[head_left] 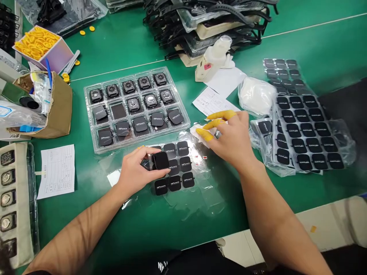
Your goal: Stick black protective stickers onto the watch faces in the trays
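Watches [8, 198] fill a beige tray [23, 214] near the table's [126, 225] front edge on the left, beside a paper slip [57, 172], print too small to read. Left hand [134, 168] has one black-screened watch [161, 160] pinched between thumb and fingers, right over a sheet of black covers [174, 183] marked "HiFuture". Right hand's [233, 139] yellow-tipped fingers are bunched on a white wipe [202, 134]. More cover sheets [311, 147] overlap off to the right. Past the hands, a clear tray [143, 138]: watches along its far edge, HiFuture pieces along its near edge. Left of it, a cardboard box [61, 105] crammed with bags plus a blue pen [48, 72]. Then a white bottle [213, 57], a box [60, 59] of yellow finger caps [37, 42], and stacked trays [205, 30] with black straps [229, 9], partly blocked by that bottle.
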### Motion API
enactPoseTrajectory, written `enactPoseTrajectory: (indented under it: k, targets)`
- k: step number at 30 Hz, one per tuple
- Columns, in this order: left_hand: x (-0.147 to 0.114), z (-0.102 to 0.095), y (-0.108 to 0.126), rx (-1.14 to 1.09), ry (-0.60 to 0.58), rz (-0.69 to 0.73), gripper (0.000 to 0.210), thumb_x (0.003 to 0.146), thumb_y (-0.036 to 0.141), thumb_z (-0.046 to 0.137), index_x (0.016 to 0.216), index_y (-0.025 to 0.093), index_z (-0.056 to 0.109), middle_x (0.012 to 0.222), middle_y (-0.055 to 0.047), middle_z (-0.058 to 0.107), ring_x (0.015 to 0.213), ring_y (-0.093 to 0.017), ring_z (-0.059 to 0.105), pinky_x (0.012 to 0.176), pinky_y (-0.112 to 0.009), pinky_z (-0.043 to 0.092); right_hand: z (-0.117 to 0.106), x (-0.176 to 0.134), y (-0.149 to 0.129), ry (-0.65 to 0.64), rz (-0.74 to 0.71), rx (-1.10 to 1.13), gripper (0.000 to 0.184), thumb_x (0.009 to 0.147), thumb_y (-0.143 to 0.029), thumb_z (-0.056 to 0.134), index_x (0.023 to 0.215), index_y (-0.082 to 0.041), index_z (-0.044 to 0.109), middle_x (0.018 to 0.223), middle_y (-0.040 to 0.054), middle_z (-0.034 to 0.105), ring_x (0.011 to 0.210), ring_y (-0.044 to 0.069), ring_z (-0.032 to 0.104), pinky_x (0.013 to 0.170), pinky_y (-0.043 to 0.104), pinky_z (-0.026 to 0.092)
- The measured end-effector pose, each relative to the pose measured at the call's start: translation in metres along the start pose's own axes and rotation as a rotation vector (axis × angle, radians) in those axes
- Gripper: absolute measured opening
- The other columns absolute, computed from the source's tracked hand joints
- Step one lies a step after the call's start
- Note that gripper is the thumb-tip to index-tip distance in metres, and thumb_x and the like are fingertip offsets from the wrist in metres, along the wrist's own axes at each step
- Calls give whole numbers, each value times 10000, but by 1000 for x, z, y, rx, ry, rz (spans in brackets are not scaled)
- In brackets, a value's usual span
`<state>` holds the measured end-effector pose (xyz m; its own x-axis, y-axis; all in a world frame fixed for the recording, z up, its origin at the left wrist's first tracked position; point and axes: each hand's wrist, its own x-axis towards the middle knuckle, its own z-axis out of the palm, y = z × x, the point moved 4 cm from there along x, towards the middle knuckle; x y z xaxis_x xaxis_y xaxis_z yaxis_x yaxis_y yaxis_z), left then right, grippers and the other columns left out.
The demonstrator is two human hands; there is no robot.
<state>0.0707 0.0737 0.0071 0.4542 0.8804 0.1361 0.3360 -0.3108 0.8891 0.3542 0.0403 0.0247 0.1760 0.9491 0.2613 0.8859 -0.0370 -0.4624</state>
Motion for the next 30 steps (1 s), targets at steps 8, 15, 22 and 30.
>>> enactPoseTrajectory:
  k: [8,15,22,30]
  targets:
    - [-1,1,-5,-2,9,-9,442,647,211,980,1050,234,801,924,-29,816,766,-209,745,681,-346,618,33,-24,-100,-74,-476,227,83,1032,-299,694,982,-272,754,960,35,765,883,225,590,814,419,390]
    - [-1,0,-2,-20,28,39,425,656,216,980,1040,224,799,904,-35,819,749,-208,752,668,-348,619,46,-23,-88,-49,-347,170,160,1036,-326,662,938,-284,781,878,64,727,859,249,598,800,443,449]
    - [-5,0,8,6,131,189,435,709,265,999,1073,216,766,927,-30,821,698,-172,726,551,-303,604,12,-16,-28,-81,-16,240,512,948,-513,749,1406,-313,641,1373,103,684,1328,363,568,1115,604,426]
    - [-5,-1,3,9,115,207,497,672,277,1026,1107,254,786,1077,-49,822,889,-219,781,733,-369,702,21,-19,-24,-222,257,677,347,863,-542,851,1096,-291,798,934,33,719,827,222,667,766,395,578]
